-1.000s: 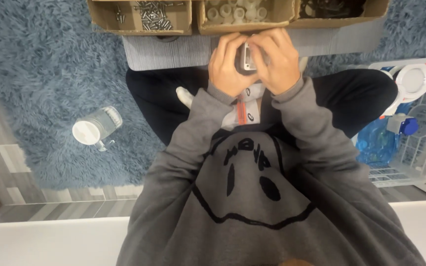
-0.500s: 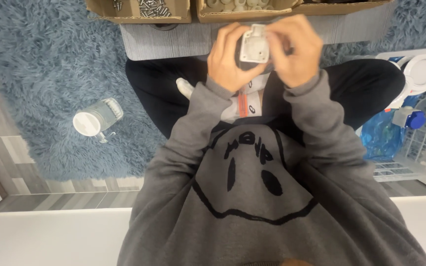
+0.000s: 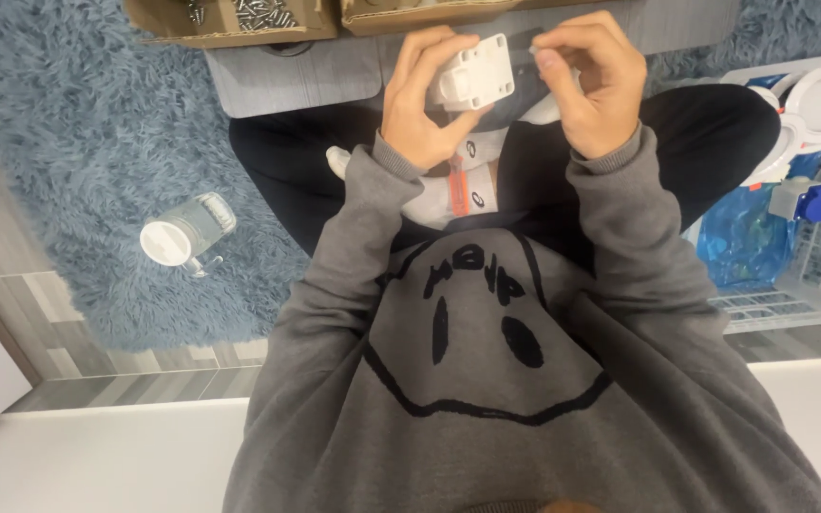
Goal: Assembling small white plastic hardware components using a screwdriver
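Gripping white plastic bracket (image 3: 472, 73), left hand (image 3: 422, 104) fingers clenched around it, long axis 8-to-2 o'clock. Flat squarish plate with corner holes, raised hinge block. Right hand (image 3: 589, 87) fingers pinched at its 3 o'clock edge.

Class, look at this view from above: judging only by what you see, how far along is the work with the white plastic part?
Done: nothing finished is visible. In hand: the left hand holds the white plastic part up, and the right hand pinches something too small to tell beside it. Left: the cardboard box on the grey board holds many loose screws; how many the part needs cannot be told.
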